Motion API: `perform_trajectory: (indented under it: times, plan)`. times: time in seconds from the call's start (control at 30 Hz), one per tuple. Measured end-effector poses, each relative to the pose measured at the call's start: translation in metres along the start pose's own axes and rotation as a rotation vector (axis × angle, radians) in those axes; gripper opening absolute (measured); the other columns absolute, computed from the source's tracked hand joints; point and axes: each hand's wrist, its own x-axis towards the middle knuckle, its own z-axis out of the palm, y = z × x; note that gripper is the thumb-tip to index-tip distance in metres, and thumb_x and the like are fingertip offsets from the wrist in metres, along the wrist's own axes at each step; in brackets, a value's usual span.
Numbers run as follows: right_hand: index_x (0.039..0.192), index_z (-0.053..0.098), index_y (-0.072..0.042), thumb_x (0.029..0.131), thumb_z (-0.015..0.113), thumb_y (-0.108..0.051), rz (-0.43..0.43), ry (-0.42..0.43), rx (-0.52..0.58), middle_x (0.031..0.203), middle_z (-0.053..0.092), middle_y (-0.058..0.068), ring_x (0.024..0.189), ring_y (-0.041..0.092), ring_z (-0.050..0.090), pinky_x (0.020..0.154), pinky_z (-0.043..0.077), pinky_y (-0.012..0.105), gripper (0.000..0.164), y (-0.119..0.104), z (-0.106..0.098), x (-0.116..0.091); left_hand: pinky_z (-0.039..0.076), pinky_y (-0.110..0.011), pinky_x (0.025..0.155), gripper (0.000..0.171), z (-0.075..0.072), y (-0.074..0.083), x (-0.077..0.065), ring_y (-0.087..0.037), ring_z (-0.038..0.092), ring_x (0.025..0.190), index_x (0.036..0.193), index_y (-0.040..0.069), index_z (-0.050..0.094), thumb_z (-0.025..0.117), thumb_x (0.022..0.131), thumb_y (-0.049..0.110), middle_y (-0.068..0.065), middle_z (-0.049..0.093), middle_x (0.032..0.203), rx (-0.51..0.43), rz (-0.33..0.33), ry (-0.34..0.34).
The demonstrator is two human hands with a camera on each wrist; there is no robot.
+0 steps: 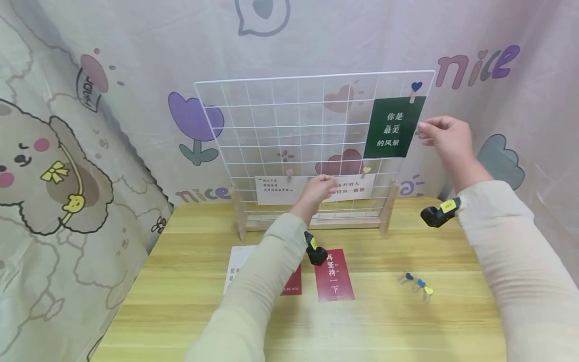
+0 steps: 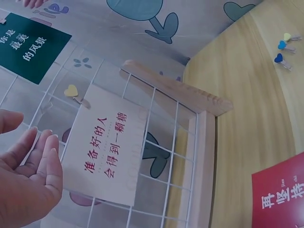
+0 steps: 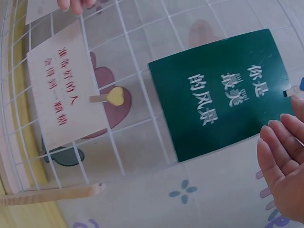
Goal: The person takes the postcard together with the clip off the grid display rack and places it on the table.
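A green card (image 1: 393,133) with white writing hangs at the upper right of a white wire grid (image 1: 271,125), under a dark blue heart clip (image 1: 416,87). Beside its right edge is my right hand (image 1: 450,136), fingers loosely bent and nothing visible in them. My left hand (image 1: 318,191), fingers relaxed, is in front of the grid's lower middle. It overlaps a white card with red writing (image 2: 104,147) in the head view and holds nothing. A yellow heart clip (image 3: 114,96) pins that card. Left of it hangs another white card (image 1: 273,193) under a pink heart clip (image 1: 289,173).
Wooden feet (image 1: 387,213) support the grid on the wood-grain table (image 1: 398,332). A red card (image 1: 334,276) lies in front, with a white card (image 1: 237,259) and another red card (image 1: 293,282) partly under the left sleeve. Loose heart clips (image 1: 421,283) lie at right.
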Motion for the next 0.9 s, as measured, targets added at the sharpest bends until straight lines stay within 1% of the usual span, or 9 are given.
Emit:
perform_trajectory:
  times: [0.17,0.3,0.4,0.63,0.8,0.9]
  plan:
    - [0.112,0.056,-0.015,0.078,0.057,-0.04,-0.014,0.039,0.055,0.092,0.051,-0.008,0.084,0.004,0.05,0.098,0.027,0.035,0.042,-0.012,0.0,0.009,0.042,-0.027,0.081,0.023,0.004,0.007,0.005,-0.019,0.054,0.094,0.104,0.006,0.055,0.052,0.086,0.02,-0.002,0.057,0.101,0.017,0.023,0.009]
    - [0.111,0.057,-0.014,0.076,0.06,-0.035,-0.018,0.071,0.141,0.091,0.052,-0.008,0.081,0.003,0.05,0.096,0.03,0.029,0.04,-0.02,-0.001,0.017,0.042,-0.029,0.083,0.024,0.009,0.012,0.008,-0.022,0.053,0.097,0.105,0.005,0.056,0.053,0.085,0.019,-0.004,0.056,0.104,-0.01,0.056,0.009]
    - [0.11,0.058,-0.015,0.075,0.062,-0.033,-0.012,0.087,0.2,0.092,0.052,-0.007,0.081,0.003,0.051,0.095,0.031,0.027,0.04,-0.027,-0.002,0.021,0.042,-0.029,0.084,0.025,0.013,0.015,0.011,-0.019,0.053,0.095,0.105,0.006,0.056,0.054,0.085,0.019,-0.003,0.056,0.103,-0.022,0.072,0.013]
    - [0.112,0.057,-0.014,0.074,0.065,-0.029,-0.008,0.115,0.305,0.097,0.052,-0.005,0.084,0.005,0.052,0.095,0.031,0.024,0.041,-0.041,-0.003,0.028,0.042,-0.026,0.082,0.022,0.022,0.017,0.018,-0.015,0.053,0.093,0.103,0.009,0.058,0.055,0.085,0.02,0.0,0.057,0.099,-0.045,0.078,0.015]
    - [0.113,0.057,-0.015,0.076,0.063,-0.028,-0.014,0.11,0.291,0.103,0.05,-0.005,0.089,0.005,0.05,0.096,0.03,0.023,0.04,-0.048,-0.003,0.032,0.043,-0.026,0.082,0.025,0.027,0.021,0.022,-0.015,0.053,0.092,0.105,0.006,0.057,0.056,0.084,0.018,0.0,0.057,0.098,-0.052,0.09,0.016]
    - [0.113,0.058,-0.016,0.076,0.063,-0.027,-0.012,0.112,0.278,0.103,0.05,-0.005,0.087,0.006,0.05,0.097,0.029,0.025,0.038,-0.05,-0.002,0.035,0.043,-0.026,0.08,0.026,0.029,0.025,0.026,-0.015,0.053,0.091,0.106,0.005,0.057,0.057,0.083,0.017,0.0,0.056,0.097,-0.045,0.11,0.016]
